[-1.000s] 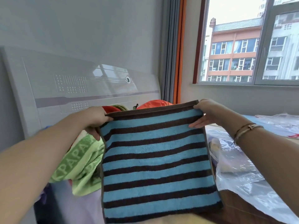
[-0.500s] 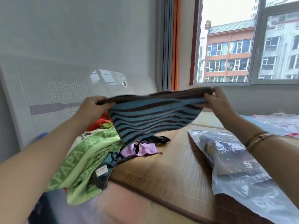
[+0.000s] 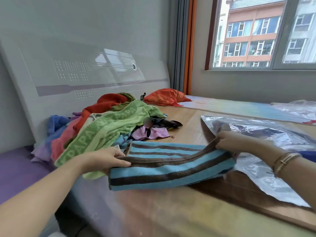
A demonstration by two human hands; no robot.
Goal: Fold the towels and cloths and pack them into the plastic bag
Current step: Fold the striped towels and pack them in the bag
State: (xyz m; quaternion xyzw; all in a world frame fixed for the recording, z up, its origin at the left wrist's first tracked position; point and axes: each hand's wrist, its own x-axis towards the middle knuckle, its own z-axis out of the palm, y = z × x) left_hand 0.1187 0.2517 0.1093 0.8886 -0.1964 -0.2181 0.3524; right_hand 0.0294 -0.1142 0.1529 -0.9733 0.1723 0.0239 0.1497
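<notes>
Crowding the far left of the wooden board (image 3: 191,132) is a loose heap of cloths: a green towel (image 3: 109,130) lettered "PAPA" drapes across the front of the heap, with a red cloth (image 3: 109,101) behind it, a blue cloth (image 3: 55,122) at the left edge and a small pink cloth (image 3: 150,133) at the near right of the pile. An orange cloth (image 3: 165,99) lies apart, farther back toward the curtain (image 3: 183,43). A white glossy headboard (image 3: 82,72) stands behind the heap; a window (image 3: 256,31) on the right shows an orange building outside. The plastic bag (image 3: 256,134), clear and crinkled, lies flat on the board to the right, with dark contents visible through it; its near part passes under the right forearm. A second sheet of clear plastic (image 3: 297,110) lies farther back at the right edge.

The striped towel (image 3: 169,170), blue with dark brown bands and a brown hem, is folded over on itself at the near edge of the board, between the heap and the bag, its lower layer resting on the surface and its upper hem lifted in a shallow sag. The left hand (image 3: 109,159) pinches the hem's left corner, thumb on top, just beside the green towel. The right hand (image 3: 234,141) pinches the right corner with curled fingers, directly in front of the bag; a bracelet (image 3: 283,159) circles that wrist
</notes>
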